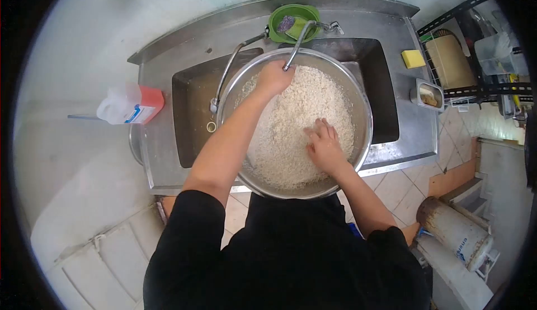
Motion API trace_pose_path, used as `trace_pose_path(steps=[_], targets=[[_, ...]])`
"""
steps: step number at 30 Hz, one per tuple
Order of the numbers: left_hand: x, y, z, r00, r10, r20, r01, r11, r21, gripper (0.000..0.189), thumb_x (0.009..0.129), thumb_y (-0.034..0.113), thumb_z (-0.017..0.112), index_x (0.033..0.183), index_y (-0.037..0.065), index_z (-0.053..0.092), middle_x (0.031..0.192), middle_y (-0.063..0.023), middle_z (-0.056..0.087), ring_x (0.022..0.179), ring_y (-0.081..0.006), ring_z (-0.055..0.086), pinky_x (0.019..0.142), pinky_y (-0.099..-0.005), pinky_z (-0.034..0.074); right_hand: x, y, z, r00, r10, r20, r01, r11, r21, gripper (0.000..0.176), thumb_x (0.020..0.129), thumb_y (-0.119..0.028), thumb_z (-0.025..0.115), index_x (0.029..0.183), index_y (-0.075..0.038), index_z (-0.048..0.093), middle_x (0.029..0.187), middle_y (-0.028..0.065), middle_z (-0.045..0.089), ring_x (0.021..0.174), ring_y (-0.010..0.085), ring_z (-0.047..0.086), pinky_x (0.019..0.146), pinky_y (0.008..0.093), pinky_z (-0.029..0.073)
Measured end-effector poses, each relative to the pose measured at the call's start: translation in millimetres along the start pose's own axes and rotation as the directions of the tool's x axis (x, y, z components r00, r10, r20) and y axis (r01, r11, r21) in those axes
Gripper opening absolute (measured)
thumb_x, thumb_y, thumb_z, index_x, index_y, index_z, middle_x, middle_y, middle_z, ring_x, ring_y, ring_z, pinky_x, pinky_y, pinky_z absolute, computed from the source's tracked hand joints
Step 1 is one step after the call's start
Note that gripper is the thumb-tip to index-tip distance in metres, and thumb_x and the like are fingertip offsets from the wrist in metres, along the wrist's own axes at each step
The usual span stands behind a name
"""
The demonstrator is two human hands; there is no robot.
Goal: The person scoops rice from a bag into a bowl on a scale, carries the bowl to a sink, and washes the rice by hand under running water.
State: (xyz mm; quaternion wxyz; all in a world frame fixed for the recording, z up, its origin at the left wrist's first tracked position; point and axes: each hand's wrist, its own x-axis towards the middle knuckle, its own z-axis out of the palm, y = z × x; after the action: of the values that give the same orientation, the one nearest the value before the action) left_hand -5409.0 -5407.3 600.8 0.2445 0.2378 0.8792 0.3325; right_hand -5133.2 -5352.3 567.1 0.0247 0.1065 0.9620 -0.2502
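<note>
A big round steel bowl (364, 106) full of pale rice grains (316, 95) sits over the sink's middle, its near rim against my body. Cloudy water shows among the grains on the left side. My left hand (274, 79) is at the bowl's far side, right under the mouth of a curved metal faucet spout (298, 43); its fingers are turned down and mostly hidden. My right hand (325, 148) rests in the rice right of centre, fingers spread and their tips among the grains.
A second faucet (228, 67) hangs over the left sink basin (193, 120). Behind stands a green basin (310, 12) with scrubbers. A jug of pink liquid (146, 104) is on the left; a yellow sponge (413, 59) and small metal container (429, 94) are on the right.
</note>
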Motion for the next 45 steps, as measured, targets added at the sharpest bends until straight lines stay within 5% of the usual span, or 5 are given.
trace_pose_path(steps=[8,24,32,37,45], targets=[[-13.7,30.1,89.2,0.944,-0.147,-0.294,-0.132,0.65,-0.749,0.027,0.102,0.019,0.059,0.084,0.0,0.065,0.071,-0.0079,0.067,0.061,-0.0127,0.06,0.06,-0.0291,0.047,-3.8,0.0,0.0,0.996,0.008,0.083,-0.002,0.997,-0.077,0.051,0.093,-0.023,0.059,0.142,-0.01,0.053,0.155,0.0239,0.034,0.151,0.0419,0.023,0.121,0.0618,0.018],[-214.1,-113.5,-40.5,0.814,-0.167,-0.556,0.341,0.913,0.225,0.045,0.098,0.029,0.061,0.132,0.001,0.052,0.106,-0.028,0.068,0.1,-0.0468,0.064,0.086,-0.0534,0.05,70.3,-11.2,41.0,0.78,-0.507,0.368,0.563,0.825,-0.056,0.057,0.104,-0.047,0.041,0.152,-0.014,0.044,0.161,0.0131,0.037,0.147,0.0295,0.036,0.121,0.0553,0.025],[-246.2,-135.7,-13.1,0.825,-0.408,-0.392,0.306,0.904,-0.297,0.032,0.095,0.025,0.065,0.107,0.0,0.05,0.085,-0.0297,0.068,0.081,-0.0511,0.067,0.07,-0.051,0.051,126.8,-69.2,119.7,0.963,0.169,0.209,-0.152,0.984,-0.096,0.062,0.105,-0.049,0.041,0.156,-0.014,0.037,0.165,0.013,0.03,0.153,0.0335,0.025,0.125,0.0516,0.009],[-254.4,-157.0,-27.8,0.922,-0.216,-0.323,0.098,0.934,-0.345,0.035,0.091,0.019,0.066,0.113,-0.003,0.049,0.095,-0.0298,0.068,0.09,-0.0446,0.07,0.077,-0.0467,0.054,26.4,-52.6,60.3,0.707,-0.438,0.556,0.53,0.848,-0.007,0.063,0.107,-0.047,0.035,0.159,-0.011,0.031,0.165,0.0122,0.029,0.155,0.0308,0.021,0.125,0.053,0.008],[-252.6,-157.1,-16.0,0.938,-0.269,-0.219,0.164,0.9,-0.405,0.039,0.089,0.01,0.062,0.117,-0.005,0.038,0.091,-0.0329,0.066,0.087,-0.0497,0.069,0.076,-0.0519,0.053,112.9,-90.1,121.8,0.864,0.216,0.454,-0.092,0.956,-0.279,0.066,0.108,-0.047,0.031,0.16,-0.008,0.025,0.168,0.0088,0.022,0.155,0.0297,0.021,0.124,0.057,0.012]])
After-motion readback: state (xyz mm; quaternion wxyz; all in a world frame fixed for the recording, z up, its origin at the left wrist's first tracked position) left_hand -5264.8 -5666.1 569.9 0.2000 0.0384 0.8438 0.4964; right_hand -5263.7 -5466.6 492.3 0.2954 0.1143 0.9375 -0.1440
